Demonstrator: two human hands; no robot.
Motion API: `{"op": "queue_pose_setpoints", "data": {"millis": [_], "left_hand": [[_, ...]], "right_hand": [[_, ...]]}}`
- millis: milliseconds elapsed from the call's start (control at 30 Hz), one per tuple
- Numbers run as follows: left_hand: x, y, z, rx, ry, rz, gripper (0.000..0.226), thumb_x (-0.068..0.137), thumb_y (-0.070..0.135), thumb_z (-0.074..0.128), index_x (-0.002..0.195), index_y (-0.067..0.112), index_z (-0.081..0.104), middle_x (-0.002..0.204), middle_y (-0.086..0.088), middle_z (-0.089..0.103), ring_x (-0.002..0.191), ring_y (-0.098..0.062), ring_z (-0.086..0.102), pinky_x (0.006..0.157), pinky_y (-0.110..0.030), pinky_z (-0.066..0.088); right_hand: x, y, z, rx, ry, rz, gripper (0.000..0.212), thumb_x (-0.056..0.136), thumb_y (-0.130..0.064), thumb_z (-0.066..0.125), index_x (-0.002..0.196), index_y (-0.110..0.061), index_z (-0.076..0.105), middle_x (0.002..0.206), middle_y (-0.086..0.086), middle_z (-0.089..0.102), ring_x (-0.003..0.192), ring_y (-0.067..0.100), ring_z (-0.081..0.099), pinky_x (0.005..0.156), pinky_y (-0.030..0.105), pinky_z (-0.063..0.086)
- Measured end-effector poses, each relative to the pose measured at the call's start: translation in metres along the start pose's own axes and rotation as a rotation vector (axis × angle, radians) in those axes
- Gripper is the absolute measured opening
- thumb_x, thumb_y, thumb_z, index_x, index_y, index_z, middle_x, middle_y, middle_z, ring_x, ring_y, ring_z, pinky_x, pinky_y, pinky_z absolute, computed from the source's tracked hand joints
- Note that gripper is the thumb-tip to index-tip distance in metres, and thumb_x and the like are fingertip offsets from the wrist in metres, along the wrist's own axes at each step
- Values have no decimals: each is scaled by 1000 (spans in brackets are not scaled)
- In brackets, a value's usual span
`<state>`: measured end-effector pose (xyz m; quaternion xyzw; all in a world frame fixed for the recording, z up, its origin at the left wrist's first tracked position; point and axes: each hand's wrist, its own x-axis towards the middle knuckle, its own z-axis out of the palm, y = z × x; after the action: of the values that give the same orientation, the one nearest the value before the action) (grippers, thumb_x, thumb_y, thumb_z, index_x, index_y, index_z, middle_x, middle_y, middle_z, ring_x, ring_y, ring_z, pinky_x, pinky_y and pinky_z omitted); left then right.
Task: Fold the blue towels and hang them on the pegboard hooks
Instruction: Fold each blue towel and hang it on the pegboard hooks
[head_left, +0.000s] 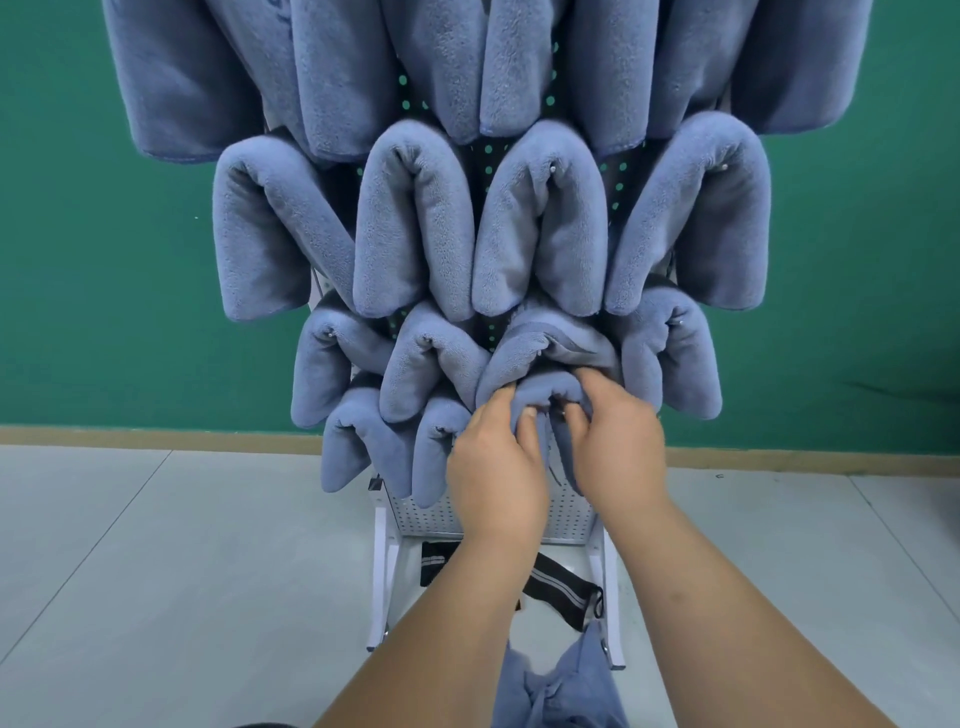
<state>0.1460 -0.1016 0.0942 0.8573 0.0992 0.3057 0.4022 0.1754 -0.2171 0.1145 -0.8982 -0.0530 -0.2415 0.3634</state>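
L hand (493, 462) & R hand (618, 436), fingers curled, both pinch crest of folded towel (540, 397) just ahead near pegboard (431, 514) bottom edge; long axis hangs down, hands equally near.

The light is bright, soft and even all over, and the only dark spots are deep in the folds of the hung blue towels (415, 223), on the pegboard (483, 150) behind them, and in the gap where the left hand (498, 467) and right hand (618, 441) grip one blue towel (540, 395). The wide lens stretches the top towels (509, 62) big and leaning outward, and the whole picture looks a bit soft, most of all at the fingertips (530, 414).
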Motion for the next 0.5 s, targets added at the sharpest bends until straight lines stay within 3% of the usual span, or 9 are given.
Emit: {"op": "queue_pose_setpoints", "data": {"millis": [67, 167, 300, 500], "left_hand": [[3, -9, 4, 58, -49, 12, 18, 101, 32, 60, 118, 32, 68, 91, 7, 71, 84, -20, 66, 73, -42, 56], [-3, -25, 9, 166, -145, 55, 10, 100, 33, 61, 109, 32, 65, 86, 6, 68, 81, -20, 64, 70, -43, 56], [-14, -42, 12, 274, -265, 113, 6, 103, 33, 59, 104, 28, 59, 88, 7, 66, 80, -19, 65, 68, -42, 56], [-48, -74, -5, 479, -552, 57, 25, 106, 39, 52, 122, 22, 60, 109, -2, 71, 97, -27, 69, 77, -35, 55]], "right_hand": [[-5, 4, 8, -71, -31, -13, 11, 93, -13, 61, 96, -24, 62, 78, -6, 58, 75, 30, 59, 61, 39, 46], [-18, 13, 16, -105, -122, 7, 25, 96, -18, 58, 119, -29, 60, 89, -5, 64, 82, 31, 63, 64, 40, 48], [-37, 21, 25, -171, -161, 12, 56, 101, -31, 59, 152, -35, 37, 121, -4, 66, 99, 28, 66, 72, 42, 55], [-81, 48, 21, -301, -272, 7, 68, 100, -35, 61, 159, -21, 31, 139, 2, 61, 125, 25, 58, 93, 40, 55]]}}
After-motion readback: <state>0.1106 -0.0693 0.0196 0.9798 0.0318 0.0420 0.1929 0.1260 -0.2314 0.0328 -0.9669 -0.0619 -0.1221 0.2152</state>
